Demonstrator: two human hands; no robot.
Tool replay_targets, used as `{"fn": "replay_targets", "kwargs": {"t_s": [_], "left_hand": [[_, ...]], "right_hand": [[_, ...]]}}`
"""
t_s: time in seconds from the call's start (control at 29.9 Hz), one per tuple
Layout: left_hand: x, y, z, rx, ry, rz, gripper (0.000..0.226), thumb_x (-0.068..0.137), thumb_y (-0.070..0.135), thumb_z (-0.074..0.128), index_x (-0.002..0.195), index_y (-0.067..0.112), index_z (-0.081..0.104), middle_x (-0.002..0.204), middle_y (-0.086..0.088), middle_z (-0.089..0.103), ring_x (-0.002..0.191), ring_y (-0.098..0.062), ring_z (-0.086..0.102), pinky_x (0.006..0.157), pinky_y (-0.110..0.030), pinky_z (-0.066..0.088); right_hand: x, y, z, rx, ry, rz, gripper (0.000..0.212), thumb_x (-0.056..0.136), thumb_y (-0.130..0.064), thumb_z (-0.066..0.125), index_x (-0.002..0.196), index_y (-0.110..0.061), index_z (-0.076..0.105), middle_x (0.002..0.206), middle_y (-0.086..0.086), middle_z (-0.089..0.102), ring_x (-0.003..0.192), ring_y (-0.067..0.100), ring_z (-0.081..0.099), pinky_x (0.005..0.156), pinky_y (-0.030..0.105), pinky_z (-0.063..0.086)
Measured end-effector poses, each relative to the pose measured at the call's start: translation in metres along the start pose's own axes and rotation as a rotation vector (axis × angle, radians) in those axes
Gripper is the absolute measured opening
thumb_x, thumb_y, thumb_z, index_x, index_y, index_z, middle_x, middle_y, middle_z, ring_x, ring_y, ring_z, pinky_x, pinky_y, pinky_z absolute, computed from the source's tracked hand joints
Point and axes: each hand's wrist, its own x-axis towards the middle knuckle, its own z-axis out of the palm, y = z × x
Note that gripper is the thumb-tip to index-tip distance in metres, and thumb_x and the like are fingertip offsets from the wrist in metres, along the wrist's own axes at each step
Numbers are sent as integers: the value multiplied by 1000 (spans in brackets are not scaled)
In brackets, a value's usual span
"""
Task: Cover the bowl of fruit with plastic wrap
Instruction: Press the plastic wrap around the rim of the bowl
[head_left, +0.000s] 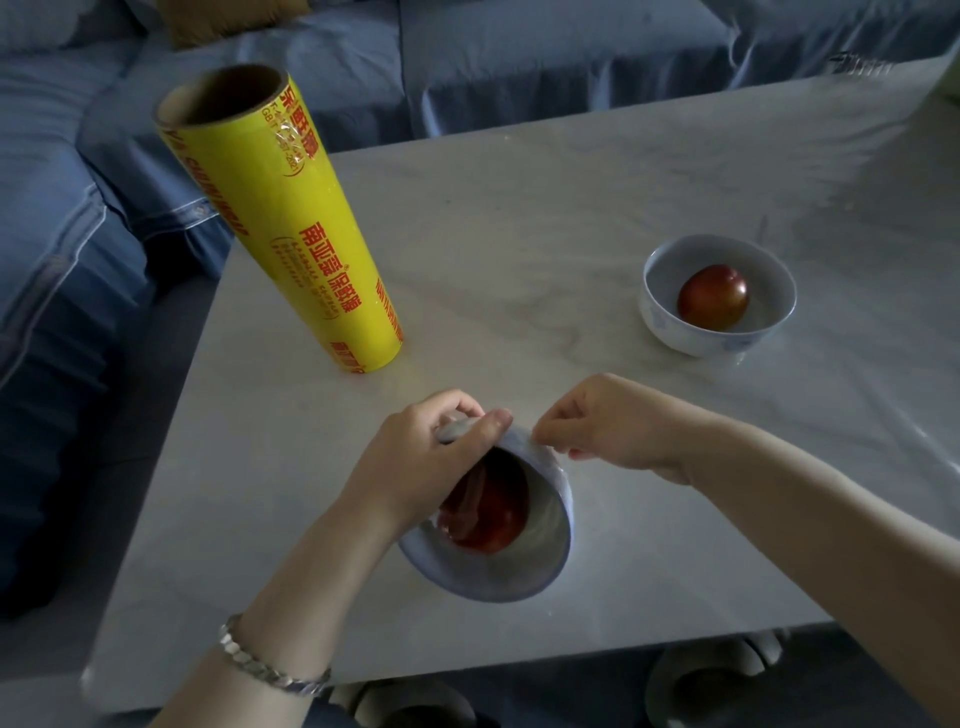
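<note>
Pale marble table (519, 208), blue sofa (62, 218) behind. Near front edge, tilted bowl (467, 577) with red fruit (491, 519) between both hands: left hand (431, 457) curled over far rim, right hand (613, 431) pinching thin film (545, 525) there. Yellow wrap roll (291, 223) upright, far left.

Left hand (415, 457) sits over the near bowl's (558, 483) left rim, hiding that stretch and a slice of the red fruit (498, 525). Right hand (608, 426) pinches plastic wrap (467, 506) at the rim, but the film is so clear its edges can't be traced. Both forearms run out of frame. Fine print on the yellow roll (291, 234) is too small to read. Under the table's (519, 234) near edge, pale rounded shapes (711, 670) are half hidden and cropped; unidentifiable.
</note>
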Motion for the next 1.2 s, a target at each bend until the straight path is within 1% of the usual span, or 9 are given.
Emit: {"fn": "replay_targets", "kwargs": {"t_s": [0.1, 0.23, 0.33, 0.47, 0.6, 0.74, 0.97, 1.07, 1.2], "left_hand": [[-1, -3, 2, -39, 38, 5, 43, 57, 70, 48, 70, 33, 65, 76, 21, 68, 75, 4, 61, 68, -17, 45], [-1, -4, 3, -72, 55, 2, 29, 59, 65, 49, 65, 42, 66, 81, 28, 68, 78, 11, 61, 69, -8, 43], [-1, -5, 2, -87, 71, 12, 23, 58, 64, 49, 59, 48, 65, 75, 30, 67, 74, 14, 60, 67, -6, 43], [-3, -2, 2, -68, 55, 24, 20, 56, 65, 49, 57, 50, 62, 77, 31, 66, 75, 14, 59, 66, -5, 42], [-2, 0, 4, -55, 40, 55, 28, 57, 65, 47, 71, 47, 62, 76, 31, 65, 76, 12, 59, 66, -8, 42], [2, -5, 3, -91, 80, 17, 37, 56, 64, 49, 65, 33, 67, 69, 38, 63, 77, 19, 58, 67, -2, 41], [-2, -7, 1, -112, 103, 31, 26, 60, 61, 47, 64, 46, 67, 70, 34, 66, 76, 16, 60, 67, -3, 41], [-3, -10, 0, -121, 133, 54, 28, 62, 58, 45, 73, 41, 64, 65, 35, 63, 72, 18, 58, 67, -3, 41], [-10, -17, 2, -146, 160, 85, 29, 61, 54, 48, 64, 34, 67, 65, 35, 63, 72, 18, 58, 69, -4, 41]], "right_hand": [[3, 0, 1, 127, 28, -27, 27, 88, -11, 51, 64, -11, 62, 63, -4, 63, 63, 9, 54, 64, 18, 50], [6, -2, 1, 92, 54, -117, 22, 90, -8, 44, 71, -6, 56, 59, -2, 60, 64, 17, 55, 65, 28, 48], [8, -1, 4, 65, 35, -81, 22, 90, -21, 51, 74, -9, 59, 57, 0, 59, 55, 13, 52, 58, 23, 44], [9, -1, 0, 107, -48, 129, 43, 84, -50, 54, 73, -10, 66, 43, -3, 57, 49, 16, 44, 51, 22, 37], [9, -2, -3, 102, -140, 204, 47, 82, -53, 55, 60, -12, 60, 43, -1, 53, 43, 12, 38, 50, 21, 33], [8, 6, 4, 268, 6, -72, 43, 87, -37, 55, 51, -15, 51, 47, -3, 52, 46, 6, 41, 57, 20, 32], [21, 11, 32, 265, 444, -365, 33, 89, -28, 55, 57, -22, 48, 45, -8, 36, 43, 5, 33, 47, 17, 28], [33, 8, 35, 280, 482, -363, 31, 88, -28, 57, 59, -20, 50, 42, -7, 37, 41, 6, 34, 44, 15, 27], [55, 17, 37, 295, 451, -212, 31, 87, -30, 59, 61, -15, 54, 33, -10, 37, 33, 5, 31, 39, 14, 22]]}}
